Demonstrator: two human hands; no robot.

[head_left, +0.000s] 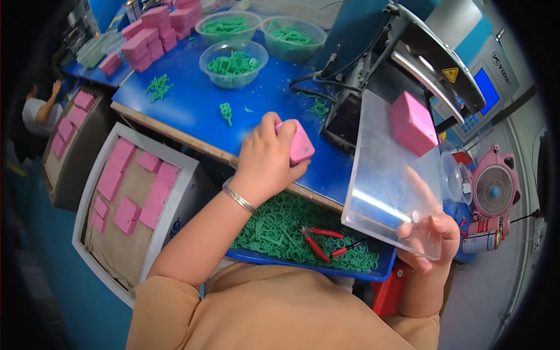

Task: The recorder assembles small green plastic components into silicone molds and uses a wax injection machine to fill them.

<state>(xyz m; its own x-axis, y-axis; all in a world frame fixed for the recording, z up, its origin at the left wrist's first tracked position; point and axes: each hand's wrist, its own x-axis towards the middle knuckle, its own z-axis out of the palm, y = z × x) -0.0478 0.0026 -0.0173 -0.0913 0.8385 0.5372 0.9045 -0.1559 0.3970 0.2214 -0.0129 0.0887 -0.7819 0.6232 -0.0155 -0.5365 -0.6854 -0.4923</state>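
Just past the blue tray (pixel 385 263), the left hand (pixel 265 149) has a pink block (pixel 302 143) in its grip, with the fingers bent over one side and the thumb by the near end. Shiny bangles (pixel 239 198) go around that wrist. To the right of the tray, the right hand (pixel 434 242) has its grip on the near corner of a clear sheet (pixel 379 175), and some of its fingers show through it. Up past the tray's right end, another pink block (pixel 413 123) shows at the sheet, but I cannot tell if it sits on it or behind it. Inside the tray is a big heap of green bits (pixel 274 224), and pliers (pixel 318 248) with red handles lie on top. Beyond the tray is a blue table (pixel 192 116). One loose green piece (pixel 226 112) lies on it, past the tray and a little to the left. Farther back from the tray are three clear bowls (pixel 231 81) with green pieces in them. Far to the back left of the tray, more pink blocks (pixel 140 49) are piled up. To the left of the tray, a grey box (pixel 116 256) holds pink blocks on its brown top. Off to the right of the tray is a pink fan (pixel 493 189).
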